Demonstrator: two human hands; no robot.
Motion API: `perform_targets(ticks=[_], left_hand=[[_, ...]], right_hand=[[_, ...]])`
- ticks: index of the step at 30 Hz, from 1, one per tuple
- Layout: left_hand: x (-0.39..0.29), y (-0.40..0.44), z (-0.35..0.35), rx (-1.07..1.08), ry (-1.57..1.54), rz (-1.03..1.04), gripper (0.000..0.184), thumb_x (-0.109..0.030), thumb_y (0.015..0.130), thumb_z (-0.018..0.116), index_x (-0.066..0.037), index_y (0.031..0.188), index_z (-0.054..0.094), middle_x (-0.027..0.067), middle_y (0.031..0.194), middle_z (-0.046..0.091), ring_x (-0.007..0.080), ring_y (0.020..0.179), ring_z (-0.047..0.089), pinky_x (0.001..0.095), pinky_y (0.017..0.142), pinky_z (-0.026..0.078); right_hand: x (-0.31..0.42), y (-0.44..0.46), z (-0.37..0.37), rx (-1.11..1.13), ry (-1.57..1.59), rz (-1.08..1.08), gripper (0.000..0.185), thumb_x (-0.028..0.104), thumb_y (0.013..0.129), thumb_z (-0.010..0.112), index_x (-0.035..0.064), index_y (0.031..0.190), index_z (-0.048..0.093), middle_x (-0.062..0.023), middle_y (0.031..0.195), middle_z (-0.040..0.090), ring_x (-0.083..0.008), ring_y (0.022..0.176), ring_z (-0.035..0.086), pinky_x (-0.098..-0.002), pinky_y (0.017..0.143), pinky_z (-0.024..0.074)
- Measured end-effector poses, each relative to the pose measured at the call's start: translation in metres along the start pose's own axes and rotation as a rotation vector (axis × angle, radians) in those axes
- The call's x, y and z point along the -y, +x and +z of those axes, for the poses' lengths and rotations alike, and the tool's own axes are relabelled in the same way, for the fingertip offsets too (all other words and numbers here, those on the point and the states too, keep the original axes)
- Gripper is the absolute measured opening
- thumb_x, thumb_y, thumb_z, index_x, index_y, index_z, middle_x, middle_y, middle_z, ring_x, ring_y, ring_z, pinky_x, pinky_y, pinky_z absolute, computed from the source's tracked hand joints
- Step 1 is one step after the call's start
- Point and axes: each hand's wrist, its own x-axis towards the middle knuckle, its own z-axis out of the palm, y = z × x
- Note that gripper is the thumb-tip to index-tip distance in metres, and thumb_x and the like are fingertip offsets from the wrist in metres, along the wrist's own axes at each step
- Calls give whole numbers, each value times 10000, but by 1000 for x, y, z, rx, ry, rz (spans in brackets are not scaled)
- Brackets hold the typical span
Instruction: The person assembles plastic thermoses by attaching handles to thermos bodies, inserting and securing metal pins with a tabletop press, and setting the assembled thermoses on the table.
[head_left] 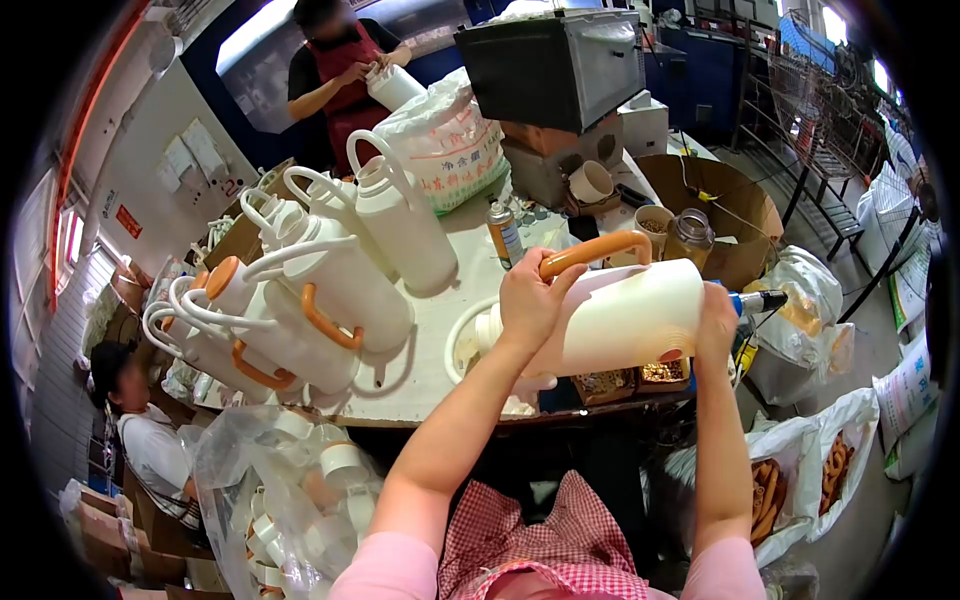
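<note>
A white vacuum jug (630, 325) lies on its side in the air over the front of the table, held between both hands. My left hand (535, 300) is closed around its neck end, thumb at the base of the tan-orange handle (597, 250). My right hand (714, 325) grips the jug's bottom end; its fingers are partly hidden. A blue and silver power driver (757, 302) shows just beyond my right hand; whether they touch I cannot tell. Left of the jug hangs its white looped carrying handle (458, 345). Small boxes of screws (663, 372) sit beneath it.
Several white jugs (405, 220) stand at the table's left. A spray can (504, 235), a glass jar (689, 237) and a dark box (548, 70) are behind. Bags of white parts (300, 500) and orange handles (768, 500) flank me. Another person (345, 75) holds a jug across the table.
</note>
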Motion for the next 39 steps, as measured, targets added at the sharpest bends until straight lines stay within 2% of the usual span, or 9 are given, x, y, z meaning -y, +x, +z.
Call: perform_targets(ticks=[1,3,5,10,14,18,24,29,39], left_hand=[[1,4,-4,51,-94,-13,359,-342,829,825,-32,917,666,71,741,681,163,641,619,312,598,482],[1,14,-15,75,-148,-8,317,-303,832,830,-37,913,677,47,753,687,124,652,603,292,590,474],[14,25,-34,143,-359,-100,216,-205,838,835,-42,917,715,-4,782,690,55,687,558,252,584,460],[39,10,-136,88,-73,-179,260,-222,812,832,-4,826,692,2,677,620,78,608,537,252,548,430],[53,-45,-190,-104,-27,-233,205,-146,815,798,-25,783,636,-23,628,554,60,556,507,235,504,407],[75,-94,-218,-246,-236,-315,153,-106,860,755,-61,815,616,-36,627,533,42,506,489,208,442,381],[101,-128,-225,-355,-339,-395,149,-102,933,679,-80,841,564,-35,581,490,42,461,422,204,415,345],[122,-139,-221,-281,-372,-308,232,-187,937,737,-50,860,565,-38,583,485,38,480,417,209,457,351],[125,-143,-220,-274,-394,-305,247,-204,919,765,-47,889,577,-43,622,498,33,508,428,200,474,359]], right_hand=[[12,-13,3,-239,-113,-236,267,200,1057,500,5,941,640,-23,891,605,-116,820,556,-276,747,461],[-13,-42,-31,-311,-113,-121,286,177,1053,484,13,866,625,-22,779,573,-122,705,512,-268,683,438],[-22,-72,-37,-61,-241,37,274,178,1019,550,24,801,615,-40,748,607,-177,702,592,-320,664,468],[-24,-68,-17,630,-1044,-185,167,96,921,568,35,917,723,-174,952,723,-348,851,696,-422,769,543],[-42,-35,10,799,-1342,147,153,109,834,622,106,900,760,-174,959,733,-343,952,709,-447,845,569],[-73,-26,9,849,-1347,-38,135,175,822,665,101,889,757,-156,938,738,-345,868,717,-459,781,581],[-25,-39,-13,461,-847,-69,123,178,840,682,60,873,703,-180,799,691,-370,774,686,-460,696,533],[52,-60,19,366,-242,229,150,-14,816,769,14,897,647,-27,813,687,-73,741,633,-232,667,499],[47,-34,176,356,342,161,152,-65,843,730,-23,967,653,-100,977,732,-135,913,699,-266,849,559]])
